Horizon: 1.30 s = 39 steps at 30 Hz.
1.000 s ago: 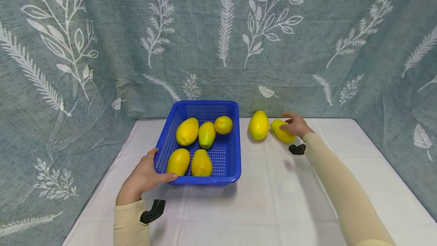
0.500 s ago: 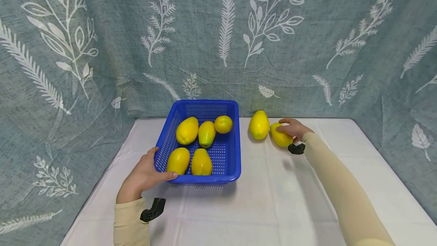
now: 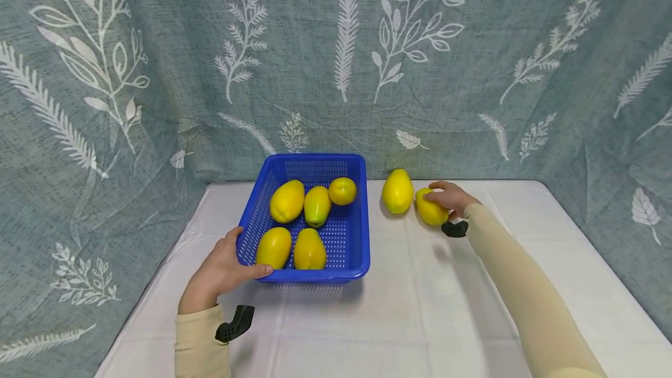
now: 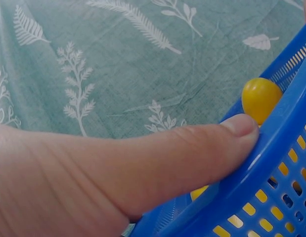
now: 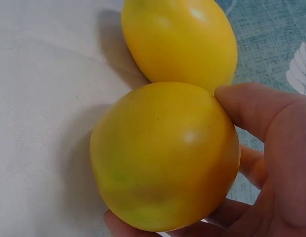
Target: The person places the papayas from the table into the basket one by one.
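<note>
At the near left corner of a blue plastic basket (image 3: 364, 220), my left hand (image 3: 220, 270) grips the rim, its thumb (image 4: 192, 153) laid over the edge. Several yellow papayas (image 3: 310, 249) lie inside the basket, one small and round-looking. Right of the basket, my right hand (image 3: 452, 197) holds another yellow papaya (image 3: 431, 210), with fingers curled round it in the right wrist view. Whether that papaya (image 5: 162, 158) still touches the cloth, I cannot tell. Close to its left lies one more papaya (image 3: 398, 191) on the table.
A white cloth covers the table (image 3: 378, 325). A grey-green curtain (image 3: 315, 74) with white leaf prints hangs behind and at both sides, near the basket's far edge. Black wrist devices (image 3: 235, 324) sit on both sleeves.
My right hand has closed round the rightmost papaya, which has turned and shifted slightly toward me and left. The left hand and basket have stayed in place.
</note>
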Tool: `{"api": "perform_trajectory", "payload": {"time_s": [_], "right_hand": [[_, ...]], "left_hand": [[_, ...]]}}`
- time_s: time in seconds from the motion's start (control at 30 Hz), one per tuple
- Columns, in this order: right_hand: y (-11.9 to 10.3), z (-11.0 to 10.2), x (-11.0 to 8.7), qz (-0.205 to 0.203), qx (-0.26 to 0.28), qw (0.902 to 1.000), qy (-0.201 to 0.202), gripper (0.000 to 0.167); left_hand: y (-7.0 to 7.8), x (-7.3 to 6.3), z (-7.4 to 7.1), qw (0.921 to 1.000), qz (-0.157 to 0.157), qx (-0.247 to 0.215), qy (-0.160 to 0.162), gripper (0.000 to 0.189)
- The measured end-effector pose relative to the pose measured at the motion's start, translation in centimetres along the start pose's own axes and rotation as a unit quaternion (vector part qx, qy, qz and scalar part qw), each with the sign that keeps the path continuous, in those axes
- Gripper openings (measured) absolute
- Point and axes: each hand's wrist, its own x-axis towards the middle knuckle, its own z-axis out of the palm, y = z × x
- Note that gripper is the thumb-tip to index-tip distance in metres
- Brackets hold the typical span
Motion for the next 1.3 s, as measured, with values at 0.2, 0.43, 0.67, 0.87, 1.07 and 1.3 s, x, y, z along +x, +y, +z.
{"api": "perform_trajectory", "payload": {"time_s": [0.2,0.43,0.67,0.87,1.07,1.3], "right_hand": [[-0.1,0.2,0.2,-0.002,0.000,1.0000,0.005,0.073],[0.2,0.7,-0.1,-0.003,0.020,0.9997,0.015,0.074],[0.2,0.3,-0.5,-0.014,0.049,0.9984,0.024,0.073],[-2.3,-1.2,-1.5,-0.042,0.093,0.9938,0.043,0.075],[-7.7,-0.6,-2.4,-0.091,0.170,0.9789,0.066,0.072],[-14.5,3.6,-3.1,-0.125,0.247,0.9590,0.058,0.068]], "left_hand": [[-0.3,-0.1,0.0,1.0000,0.003,-0.002,0.002,0.117],[-0.6,-0.1,0.0,1.0000,0.005,-0.003,0.002,0.116],[-0.6,-0.1,-0.2,1.0000,0.005,-0.001,0.003,0.116],[-0.5,0.0,-0.6,0.9999,0.010,0.004,0.006,0.115],[-0.5,0.1,-0.8,0.9999,0.009,0.002,0.007,0.116],[-0.2,0.1,0.1,0.9998,0.006,-0.018,0.002,0.116]]}}
